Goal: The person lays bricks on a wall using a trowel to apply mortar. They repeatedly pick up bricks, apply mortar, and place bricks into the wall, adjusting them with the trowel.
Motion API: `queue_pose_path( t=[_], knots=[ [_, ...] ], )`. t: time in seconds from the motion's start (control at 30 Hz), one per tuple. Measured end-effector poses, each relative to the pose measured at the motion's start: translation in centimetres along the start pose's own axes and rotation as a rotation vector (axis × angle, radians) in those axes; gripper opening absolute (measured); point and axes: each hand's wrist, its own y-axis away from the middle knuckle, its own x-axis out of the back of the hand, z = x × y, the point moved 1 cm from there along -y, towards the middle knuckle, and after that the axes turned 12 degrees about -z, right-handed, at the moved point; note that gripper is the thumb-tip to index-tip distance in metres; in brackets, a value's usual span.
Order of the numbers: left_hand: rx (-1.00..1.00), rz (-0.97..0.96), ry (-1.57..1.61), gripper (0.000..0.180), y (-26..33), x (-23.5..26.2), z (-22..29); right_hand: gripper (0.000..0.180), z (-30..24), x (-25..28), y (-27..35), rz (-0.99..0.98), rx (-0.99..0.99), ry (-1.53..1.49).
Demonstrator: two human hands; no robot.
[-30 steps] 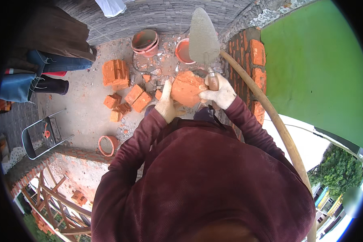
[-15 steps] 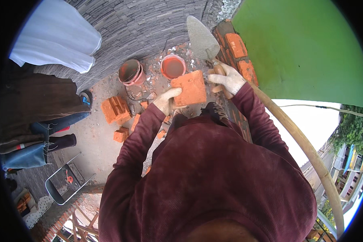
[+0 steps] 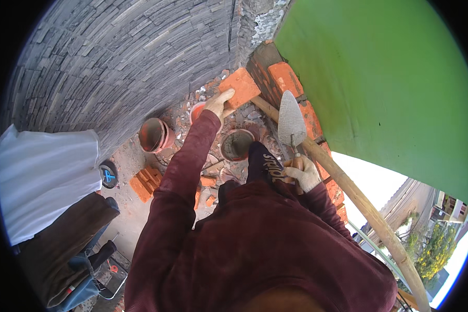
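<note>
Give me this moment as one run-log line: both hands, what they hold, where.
left hand: grip on orange brick, arm outstretched toward brick wall | right hand: grip on trowel, blade up | buckets below

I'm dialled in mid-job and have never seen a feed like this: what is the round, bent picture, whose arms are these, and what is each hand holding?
There is no machine here: the picture comes from a wide fisheye camera worn on a person's head, looking down, so straight edges bow near the rim. The dark red sleeves rising from the bottom are that person's own arms. The left hand reaches forward and grips an orange brick, held out near the top of a brick wall that runs along a green surface. The right hand, in a pale glove, holds a pointed trowel with its blade up. A long wooden pole slants past that hand. Far below lie several round buckets, a stack of bricks and broken brick pieces. At the left edge another person's white and brown clothing shows.
</note>
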Motion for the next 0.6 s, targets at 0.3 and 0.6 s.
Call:
queue_pose_path(
  t=[0.3,0.6],
  knots=[
    [0.125,0.171,-0.134,0.059,-25.2,-3.2,0.6,0.031,-0.6,6.6,-4.6,0.124,-0.217,0.091],
    [0.142,0.18,-0.227,0.062,-34.3,-3.1,-1.3,0.031,-1.1,7.8,-6.2,0.121,-0.36,0.056]
  ],
)
